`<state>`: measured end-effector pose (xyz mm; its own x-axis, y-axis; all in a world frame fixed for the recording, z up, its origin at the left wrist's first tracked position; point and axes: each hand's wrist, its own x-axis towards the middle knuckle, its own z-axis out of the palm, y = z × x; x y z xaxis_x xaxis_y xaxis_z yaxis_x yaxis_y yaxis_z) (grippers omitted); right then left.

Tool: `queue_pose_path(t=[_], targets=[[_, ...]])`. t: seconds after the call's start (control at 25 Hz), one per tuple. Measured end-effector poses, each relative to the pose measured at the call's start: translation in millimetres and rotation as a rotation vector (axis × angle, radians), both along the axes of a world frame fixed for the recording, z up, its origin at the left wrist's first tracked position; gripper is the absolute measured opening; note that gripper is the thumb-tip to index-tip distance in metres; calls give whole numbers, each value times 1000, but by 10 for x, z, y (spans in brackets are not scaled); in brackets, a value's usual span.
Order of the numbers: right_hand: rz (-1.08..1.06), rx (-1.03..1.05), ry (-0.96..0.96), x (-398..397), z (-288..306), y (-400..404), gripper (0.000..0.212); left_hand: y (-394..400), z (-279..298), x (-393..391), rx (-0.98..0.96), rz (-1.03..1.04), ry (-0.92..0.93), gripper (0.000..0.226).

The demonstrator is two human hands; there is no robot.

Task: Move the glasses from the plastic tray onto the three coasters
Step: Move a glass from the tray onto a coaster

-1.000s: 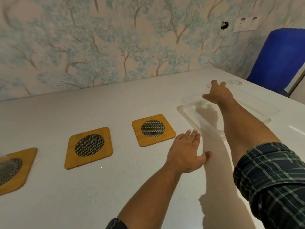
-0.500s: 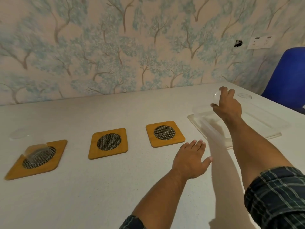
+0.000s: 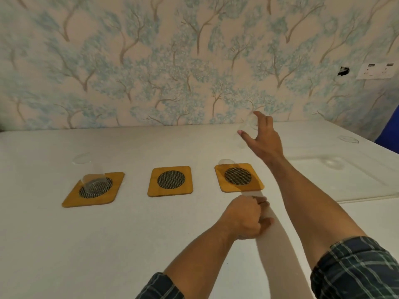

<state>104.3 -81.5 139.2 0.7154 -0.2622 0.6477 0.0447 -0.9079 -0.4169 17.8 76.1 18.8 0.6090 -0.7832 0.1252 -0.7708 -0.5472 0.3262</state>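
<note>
- Head cam: right hand (image 3: 262, 140) raised above the table (image 3: 151, 244), thumb and fingers pinching a clear glass (image 3: 248, 126), just behind the right coaster (image 3: 238, 177).
- Left hand (image 3: 244, 219) rests on the table, fingers curled in, holding nothing.
- Another glass (image 3: 94, 184) stands on the left coaster (image 3: 94, 189).
- Middle coaster (image 3: 170, 180) bare.
- Plastic tray (image 3: 336, 180) at right; third glass (image 3: 348, 139) near its far side, exact spot unclear.
</note>
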Motion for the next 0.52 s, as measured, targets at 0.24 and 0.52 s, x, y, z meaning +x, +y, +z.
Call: queue_pose_path(t=[0.24,0.52], targets=[[223,-27,36,303,-230,1001,75,1035,101,420,-47,52,-414,36],[360,-127,115,549,-398,1774,73,2225,24,667,-231,616,-443,58]])
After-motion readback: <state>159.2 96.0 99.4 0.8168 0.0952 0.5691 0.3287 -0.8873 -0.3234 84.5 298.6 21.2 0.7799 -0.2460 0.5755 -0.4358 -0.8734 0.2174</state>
